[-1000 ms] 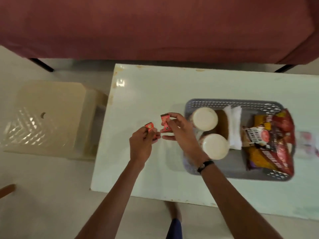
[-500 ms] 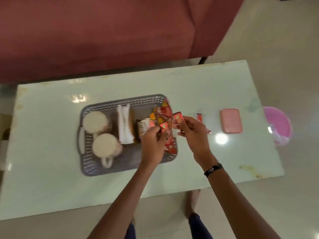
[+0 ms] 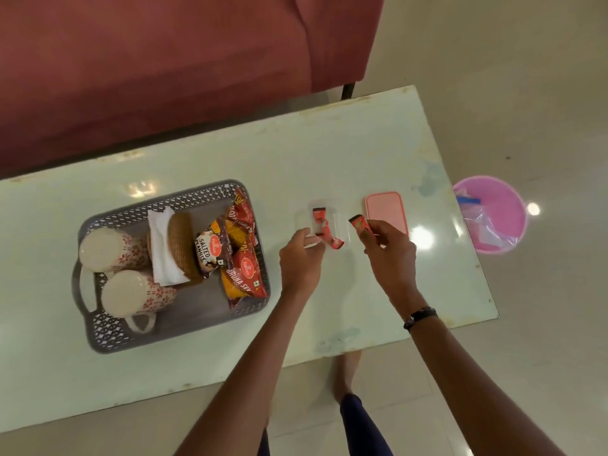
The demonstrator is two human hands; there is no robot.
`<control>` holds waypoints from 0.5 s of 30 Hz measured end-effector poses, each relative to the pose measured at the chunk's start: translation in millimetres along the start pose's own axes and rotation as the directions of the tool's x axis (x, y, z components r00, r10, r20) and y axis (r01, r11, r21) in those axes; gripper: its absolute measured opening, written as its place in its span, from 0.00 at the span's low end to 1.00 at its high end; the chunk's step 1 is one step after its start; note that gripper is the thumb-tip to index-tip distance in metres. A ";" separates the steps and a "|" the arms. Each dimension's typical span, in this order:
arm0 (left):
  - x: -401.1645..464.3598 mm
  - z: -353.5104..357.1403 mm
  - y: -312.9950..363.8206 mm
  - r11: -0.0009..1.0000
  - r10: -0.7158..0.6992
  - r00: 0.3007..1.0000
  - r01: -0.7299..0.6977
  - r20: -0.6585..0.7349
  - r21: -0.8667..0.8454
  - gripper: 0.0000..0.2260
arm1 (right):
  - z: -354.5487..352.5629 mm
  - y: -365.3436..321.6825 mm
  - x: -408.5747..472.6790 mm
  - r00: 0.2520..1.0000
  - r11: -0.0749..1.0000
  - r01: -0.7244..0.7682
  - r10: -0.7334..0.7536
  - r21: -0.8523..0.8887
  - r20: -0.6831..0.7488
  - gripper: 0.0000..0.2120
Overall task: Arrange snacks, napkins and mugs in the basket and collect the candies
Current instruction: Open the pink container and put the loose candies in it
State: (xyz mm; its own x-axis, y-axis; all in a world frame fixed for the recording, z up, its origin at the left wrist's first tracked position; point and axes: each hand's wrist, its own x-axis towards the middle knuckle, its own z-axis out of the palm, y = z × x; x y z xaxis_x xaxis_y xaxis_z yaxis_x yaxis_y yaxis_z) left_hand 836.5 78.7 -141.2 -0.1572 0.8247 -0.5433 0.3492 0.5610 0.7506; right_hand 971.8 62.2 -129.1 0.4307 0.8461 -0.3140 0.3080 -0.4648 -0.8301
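A grey basket on the table's left holds two upturned mugs, white napkins, a brown woven piece and red snack packets. To its right stands a small clear box with red candies inside. My left hand is at the box's near edge, fingertips pinching the end of a red candy over the box. Just right of the box, my right hand holds up another red candy. The pink lid lies flat behind that hand.
The pale green table ends close to the right of the lid. A pink bin with a plastic liner stands on the floor past that edge. A dark red sofa runs along the table's far side. My feet are below the near edge.
The view has swung right. Both hands carried their candies from the table's left end, past the basket, to the clear box beside the pink lid.
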 end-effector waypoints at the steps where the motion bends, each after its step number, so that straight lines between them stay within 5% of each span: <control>1: -1.4 -3.4 -1.9 1.000 -0.002 1.000 0.002 0.010 0.008 0.17 | 5.3 -2.0 0.8 1.000 1.000 0.021 -0.021 0.001 -0.008 0.09; 6: -5.5 -14.2 -6.7 1.000 -0.002 1.000 0.001 0.030 0.031 0.13 | 32.7 -7.0 12.2 0.997 0.995 0.046 -0.041 -0.089 0.059 0.14; 15: 10.9 -12.3 -2.3 0.989 0.051 0.997 -0.058 0.049 0.135 0.17 | 19.3 42.4 54.5 0.984 0.855 -0.162 0.100 -0.493 -0.149 0.33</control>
State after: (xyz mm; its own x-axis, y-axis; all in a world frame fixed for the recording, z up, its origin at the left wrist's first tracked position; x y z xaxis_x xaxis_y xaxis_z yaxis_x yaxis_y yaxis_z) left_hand 822.6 87.3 -144.3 -0.0938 0.8480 -0.5216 0.4790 0.4977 0.7231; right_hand 992.0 93.6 -190.3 0.5806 0.7470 -0.3239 0.6122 -0.6628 -0.4312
